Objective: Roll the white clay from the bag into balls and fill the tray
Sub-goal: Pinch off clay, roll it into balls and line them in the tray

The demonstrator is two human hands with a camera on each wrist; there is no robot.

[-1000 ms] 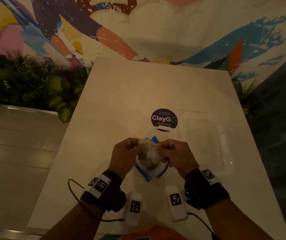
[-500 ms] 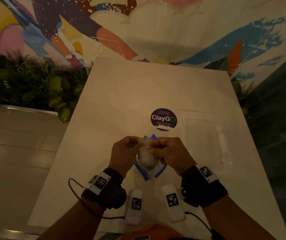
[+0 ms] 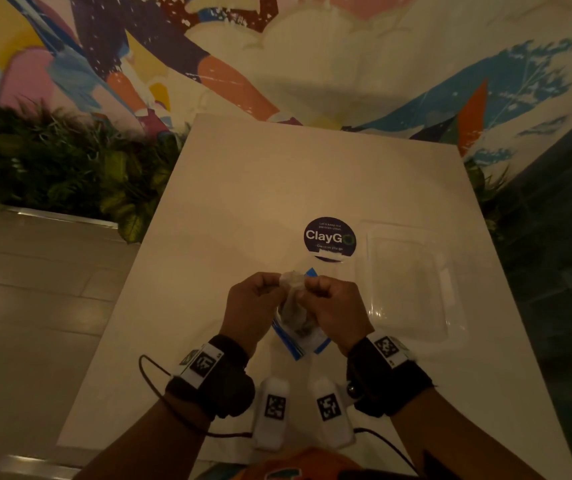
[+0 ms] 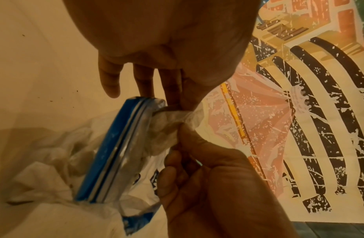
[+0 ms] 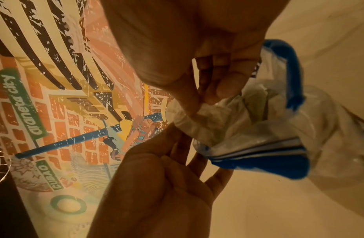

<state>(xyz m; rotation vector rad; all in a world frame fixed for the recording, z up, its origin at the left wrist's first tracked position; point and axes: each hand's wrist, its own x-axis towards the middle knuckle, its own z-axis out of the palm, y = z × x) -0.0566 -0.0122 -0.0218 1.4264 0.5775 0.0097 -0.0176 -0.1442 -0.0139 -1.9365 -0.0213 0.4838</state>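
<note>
Early on: both hands, left (image 3: pixel 255 304) and right (image 3: pixel 333 308), pinch white clay (image 3: pixel 291 279) above the bag (image 3: pixel 300 336); the tray (image 3: pixel 412 282) on the right holds nothing.

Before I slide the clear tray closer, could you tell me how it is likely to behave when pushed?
The clear tray looks thin and see-through, so it is probably light and would slide easily on the smooth white table. Its walls seem flimsy and may flex if pinched. It lies flat and low, so tipping seems unlikely.
</note>
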